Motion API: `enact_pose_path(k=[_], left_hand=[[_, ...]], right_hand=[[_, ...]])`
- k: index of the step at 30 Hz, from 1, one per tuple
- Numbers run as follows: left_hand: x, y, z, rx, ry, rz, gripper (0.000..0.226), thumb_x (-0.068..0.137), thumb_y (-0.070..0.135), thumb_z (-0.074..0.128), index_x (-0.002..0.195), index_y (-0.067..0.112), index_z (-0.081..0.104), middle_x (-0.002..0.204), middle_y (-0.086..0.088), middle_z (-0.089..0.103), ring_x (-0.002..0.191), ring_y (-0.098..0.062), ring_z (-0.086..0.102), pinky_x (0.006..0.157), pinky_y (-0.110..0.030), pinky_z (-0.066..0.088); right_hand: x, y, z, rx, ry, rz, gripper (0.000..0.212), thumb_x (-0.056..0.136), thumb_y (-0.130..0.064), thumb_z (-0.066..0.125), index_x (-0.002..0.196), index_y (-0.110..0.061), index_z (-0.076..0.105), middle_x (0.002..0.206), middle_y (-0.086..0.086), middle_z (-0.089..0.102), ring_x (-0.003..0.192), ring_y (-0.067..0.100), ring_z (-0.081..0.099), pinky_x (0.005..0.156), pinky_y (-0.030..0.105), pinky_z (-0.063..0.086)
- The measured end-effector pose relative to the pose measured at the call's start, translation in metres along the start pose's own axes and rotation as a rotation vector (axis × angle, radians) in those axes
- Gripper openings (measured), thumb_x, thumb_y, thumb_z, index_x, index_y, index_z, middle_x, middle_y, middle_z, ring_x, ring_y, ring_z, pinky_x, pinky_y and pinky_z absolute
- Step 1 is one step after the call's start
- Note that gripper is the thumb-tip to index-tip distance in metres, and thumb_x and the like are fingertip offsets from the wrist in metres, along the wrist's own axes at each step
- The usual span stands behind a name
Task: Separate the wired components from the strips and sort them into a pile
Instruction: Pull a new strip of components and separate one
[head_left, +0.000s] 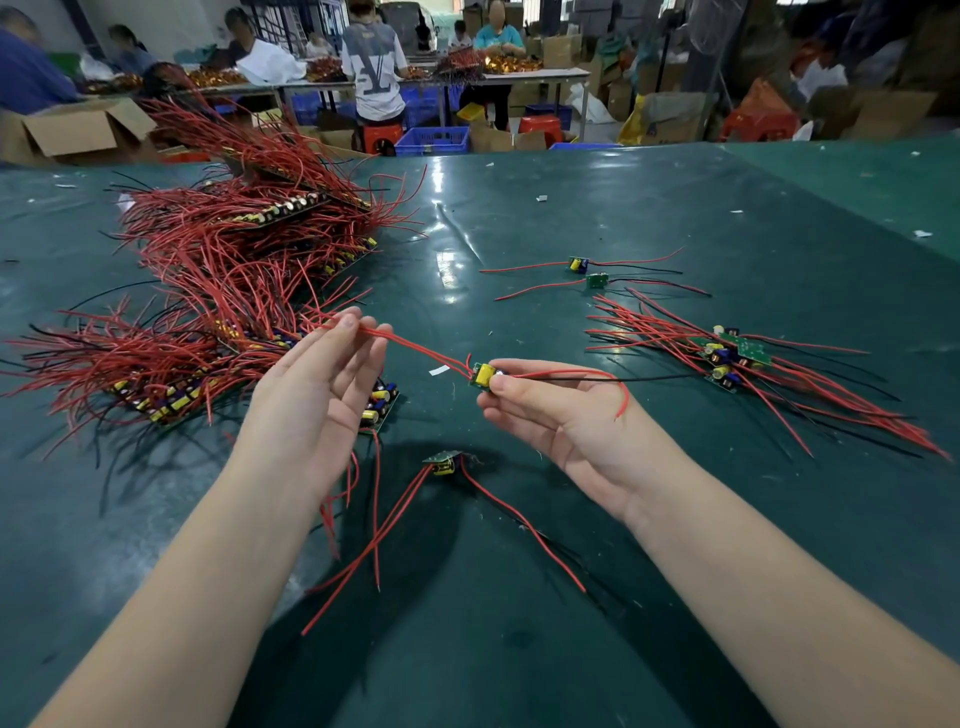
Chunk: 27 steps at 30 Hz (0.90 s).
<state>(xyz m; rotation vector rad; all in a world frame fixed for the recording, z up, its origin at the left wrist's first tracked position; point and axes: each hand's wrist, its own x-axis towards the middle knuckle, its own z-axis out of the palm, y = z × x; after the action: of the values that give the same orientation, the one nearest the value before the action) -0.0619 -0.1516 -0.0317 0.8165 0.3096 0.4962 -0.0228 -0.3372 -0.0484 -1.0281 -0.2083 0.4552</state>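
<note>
My right hand (550, 415) pinches a small green board with a yellow part (484, 375) above the table's middle. Red wires and one black wire trail from it. My left hand (317, 384) is raised with its fingers nearly straight, and the fingertips touch the board's long red wires (415, 345). A big heap of strips with red wires (218, 275) covers the table's left. A short strip piece (382, 402) lies partly hidden behind my left hand. The pile of separated boards (727, 358) lies at the right.
One loose board with red wires (444, 462) lies on the green table (675, 571) between my forearms. Two more single boards (587, 273) lie further back. Beyond the table's far edge are cardboard boxes, blue crates (434, 140) and several people at other benches.
</note>
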Motion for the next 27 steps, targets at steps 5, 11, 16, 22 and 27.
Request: enact_pose_path(k=[5, 11, 16, 22, 27], left_hand=[[0.0018, 0.0003, -0.0023, 0.023, -0.016, 0.027, 0.002, 0.087, 0.005, 0.064, 0.087, 0.004, 0.066, 0.077, -0.003, 0.074, 0.081, -0.014, 0.073, 0.065, -0.013, 0.054], [-0.0009, 0.0032, -0.0017, 0.051, 0.006, 0.041, 0.008, 0.079, 0.012, 0.07, 0.084, 0.006, 0.067, 0.072, -0.001, 0.073, 0.07, -0.008, 0.071, 0.06, -0.012, 0.053], [-0.0051, 0.0047, 0.0019, 0.03, 0.046, 0.011, 0.005, 0.084, 0.011, 0.069, 0.082, 0.008, 0.065, 0.067, 0.0, 0.071, 0.065, -0.005, 0.07, 0.057, -0.01, 0.051], [-0.0075, 0.0051, 0.0046, 0.065, 0.074, -0.009, 0.009, 0.088, 0.015, 0.067, 0.081, 0.009, 0.065, 0.065, 0.002, 0.07, 0.063, -0.005, 0.069, 0.053, -0.008, 0.05], [-0.0045, 0.0056, 0.0004, 0.093, 0.077, 0.047, 0.01, 0.093, 0.017, 0.061, 0.092, 0.008, 0.066, 0.07, 0.001, 0.071, 0.069, -0.008, 0.071, 0.057, -0.011, 0.052]], right_hand=[[0.001, -0.0005, -0.0023, 0.021, -0.016, 0.019, 0.013, 0.066, -0.003, 0.074, 0.079, -0.003, 0.077, 0.082, 0.012, 0.074, 0.074, 0.022, 0.073, 0.067, 0.025, 0.057], [0.0014, -0.0015, -0.0029, 0.03, -0.023, 0.05, 0.016, 0.063, -0.006, 0.075, 0.078, -0.003, 0.078, 0.081, 0.012, 0.074, 0.074, 0.022, 0.073, 0.067, 0.024, 0.057], [0.0001, -0.0026, -0.0014, -0.003, -0.032, 0.075, 0.014, 0.067, -0.001, 0.074, 0.08, 0.0, 0.076, 0.079, 0.013, 0.074, 0.071, 0.022, 0.072, 0.066, 0.024, 0.058], [-0.0032, 0.0008, 0.0019, -0.097, -0.038, 0.133, 0.01, 0.08, 0.007, 0.068, 0.086, 0.002, 0.073, 0.079, 0.014, 0.073, 0.07, 0.022, 0.071, 0.065, 0.024, 0.058], [-0.0026, -0.002, 0.0018, -0.055, -0.014, 0.096, 0.01, 0.079, 0.007, 0.068, 0.079, 0.0, 0.075, 0.076, 0.014, 0.073, 0.069, 0.022, 0.072, 0.066, 0.024, 0.058]])
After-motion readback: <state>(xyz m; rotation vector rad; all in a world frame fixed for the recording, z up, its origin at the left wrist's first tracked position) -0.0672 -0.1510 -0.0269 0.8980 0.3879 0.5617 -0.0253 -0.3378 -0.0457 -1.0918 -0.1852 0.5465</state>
